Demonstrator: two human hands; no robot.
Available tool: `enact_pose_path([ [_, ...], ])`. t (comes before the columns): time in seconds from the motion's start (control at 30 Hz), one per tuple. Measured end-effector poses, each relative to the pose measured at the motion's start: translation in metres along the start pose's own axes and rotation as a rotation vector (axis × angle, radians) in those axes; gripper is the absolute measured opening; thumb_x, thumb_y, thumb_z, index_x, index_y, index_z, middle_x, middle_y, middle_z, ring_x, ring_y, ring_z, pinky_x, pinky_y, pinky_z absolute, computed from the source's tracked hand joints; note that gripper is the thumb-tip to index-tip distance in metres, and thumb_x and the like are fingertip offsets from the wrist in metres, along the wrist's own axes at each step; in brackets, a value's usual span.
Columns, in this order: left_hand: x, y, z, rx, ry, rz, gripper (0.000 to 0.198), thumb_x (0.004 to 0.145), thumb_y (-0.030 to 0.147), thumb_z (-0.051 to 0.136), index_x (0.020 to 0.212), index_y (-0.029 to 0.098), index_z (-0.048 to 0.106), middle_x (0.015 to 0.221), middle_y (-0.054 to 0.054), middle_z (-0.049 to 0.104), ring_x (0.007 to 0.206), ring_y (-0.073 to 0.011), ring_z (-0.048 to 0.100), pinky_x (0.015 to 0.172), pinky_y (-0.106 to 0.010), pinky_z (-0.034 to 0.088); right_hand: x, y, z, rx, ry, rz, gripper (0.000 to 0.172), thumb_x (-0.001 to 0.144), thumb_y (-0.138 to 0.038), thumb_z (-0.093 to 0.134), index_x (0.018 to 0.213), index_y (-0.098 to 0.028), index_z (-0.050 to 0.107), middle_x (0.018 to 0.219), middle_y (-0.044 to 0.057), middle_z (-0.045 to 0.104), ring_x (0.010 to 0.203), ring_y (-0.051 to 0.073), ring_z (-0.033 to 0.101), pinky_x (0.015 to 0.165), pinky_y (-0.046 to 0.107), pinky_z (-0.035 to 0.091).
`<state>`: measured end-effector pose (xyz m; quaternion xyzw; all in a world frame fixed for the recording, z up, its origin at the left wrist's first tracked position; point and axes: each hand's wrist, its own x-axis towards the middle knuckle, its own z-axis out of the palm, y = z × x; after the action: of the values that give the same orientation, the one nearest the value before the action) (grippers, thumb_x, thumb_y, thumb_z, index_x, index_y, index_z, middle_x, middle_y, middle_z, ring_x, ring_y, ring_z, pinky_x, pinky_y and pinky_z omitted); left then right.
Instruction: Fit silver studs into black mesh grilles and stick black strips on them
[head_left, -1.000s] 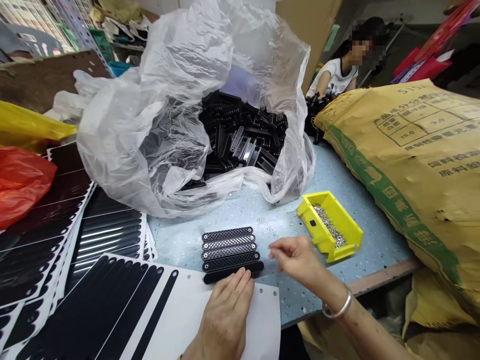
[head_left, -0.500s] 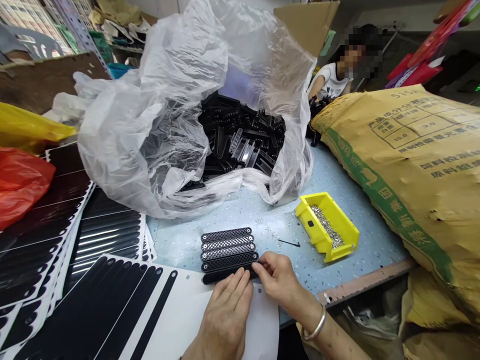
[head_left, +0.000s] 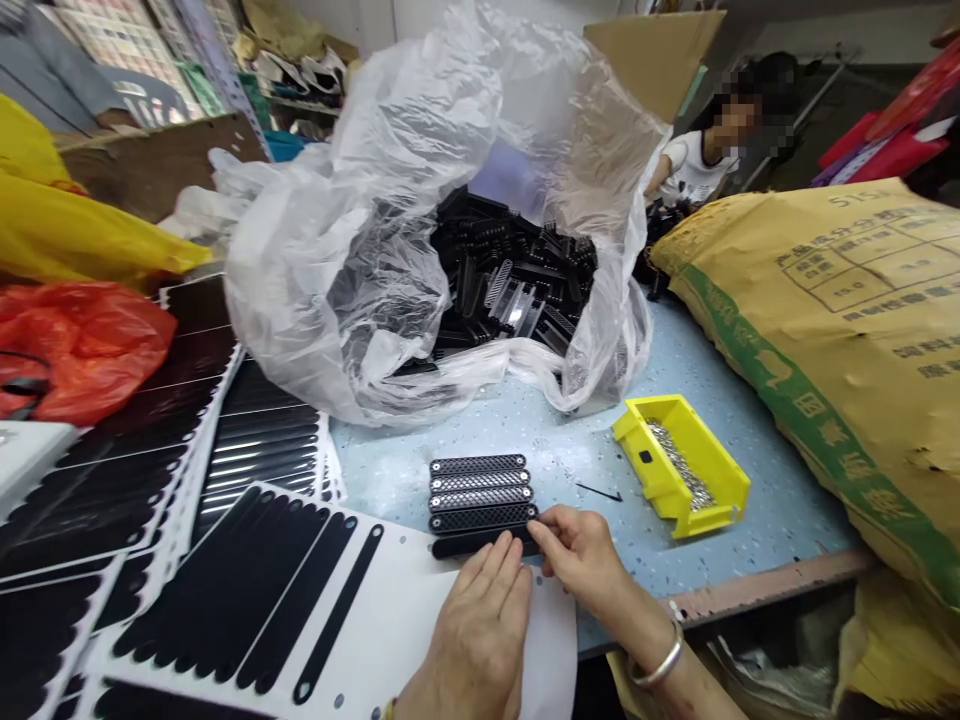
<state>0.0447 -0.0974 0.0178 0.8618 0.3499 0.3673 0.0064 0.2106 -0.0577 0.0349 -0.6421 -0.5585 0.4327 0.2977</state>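
So, my left hand (head_left: 480,630) is lying flat on a white backing sheet (head_left: 450,610), fingers together and stretched out, with the fingertips up against a plain black strip (head_left: 484,541). My right hand (head_left: 577,560) is curled in, fingertips bunched at that strip's right end and touching it, though I can't tell if they're really clamped on. The right wrist is angled in from the lower right, with a silver bangle (head_left: 658,655) on it. The strip is the nearest of a tight row of perforated black bars (head_left: 480,493) on the speckled blue worktop (head_left: 480,430). A yellow bin of small metal bits (head_left: 679,465) sits off to the right.
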Motion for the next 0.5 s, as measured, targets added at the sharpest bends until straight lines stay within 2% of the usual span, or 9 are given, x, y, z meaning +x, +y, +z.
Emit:
enact_pose_path([
  [0.07, 0.0, 0.003, -0.002, 0.016, -0.027, -0.025, 0.037, 0.075, 0.003, 0.042, 0.107, 0.004, 0.061, 0.118, -0.024, 0.064, 0.125, -0.0317, 0.05, 0.095, -0.046, 0.052, -0.002, 0.0, 0.002, -0.083, 0.032, -0.057, 0.035, 0.08, -0.046, 0.053, 0.063, -0.016, 0.059, 0.049, 0.002, 0.056, 0.042, 0.014, 0.053, 0.04, 0.023, 0.04],
  [0.17, -0.004, -0.003, -0.012, 0.046, -0.058, -0.063, 0.041, 0.077, 0.003, 0.043, 0.115, 0.003, 0.058, 0.122, -0.023, 0.063, 0.125, -0.0306, 0.051, 0.095, -0.045, 0.052, -0.003, 0.002, 0.002, -0.137, 0.009, -0.065, 0.035, 0.082, -0.044, 0.05, 0.062, -0.016, 0.06, 0.045, 0.002, 0.053, 0.04, 0.014, 0.049, 0.037, 0.024, 0.037],
  [0.27, -0.02, -0.022, -0.035, 0.079, -0.009, -0.158, 0.044, 0.079, -0.001, 0.043, 0.121, 0.007, 0.056, 0.119, -0.018, 0.066, 0.119, -0.0265, 0.057, 0.094, -0.042, 0.053, -0.001, 0.004, 0.003, -0.145, 0.006, -0.06, 0.035, 0.081, -0.044, 0.051, 0.06, -0.017, 0.059, 0.043, 0.0, 0.05, 0.04, 0.015, 0.051, 0.037, 0.024, 0.037],
  [0.33, -0.039, -0.035, -0.057, 0.092, 0.038, -0.272, 0.041, 0.082, 0.003, 0.049, 0.121, 0.013, 0.058, 0.118, -0.014, 0.067, 0.113, -0.0256, 0.061, 0.092, -0.039, 0.054, 0.0, 0.005, 0.003, -0.135, 0.01, -0.05, 0.036, 0.08, -0.046, 0.052, 0.059, -0.018, 0.059, 0.044, 0.001, 0.052, 0.041, 0.016, 0.053, 0.038, 0.024, 0.039],
  [0.4, -0.061, -0.04, -0.081, 0.064, 0.152, -0.462, 0.034, 0.082, 0.016, 0.059, 0.115, 0.017, 0.064, 0.111, -0.011, 0.071, 0.096, -0.0236, 0.069, 0.083, -0.032, 0.057, -0.001, 0.004, 0.001, -0.116, -0.004, -0.029, 0.04, 0.081, -0.05, 0.051, 0.06, -0.018, 0.059, 0.044, 0.001, 0.053, 0.039, 0.016, 0.053, 0.037, 0.024, 0.039],
  [0.5, -0.094, -0.026, -0.106, -0.163, 0.188, -0.982, 0.019, 0.074, 0.033, 0.07, 0.091, 0.025, 0.072, 0.075, 0.0, 0.075, 0.061, -0.0176, 0.069, 0.055, -0.021, 0.057, -0.005, -0.001, -0.013, -0.132, 0.033, -0.043, 0.048, 0.086, -0.053, 0.045, 0.055, -0.018, 0.057, 0.038, 0.0, 0.05, 0.035, 0.015, 0.051, 0.038, 0.025, 0.04],
])
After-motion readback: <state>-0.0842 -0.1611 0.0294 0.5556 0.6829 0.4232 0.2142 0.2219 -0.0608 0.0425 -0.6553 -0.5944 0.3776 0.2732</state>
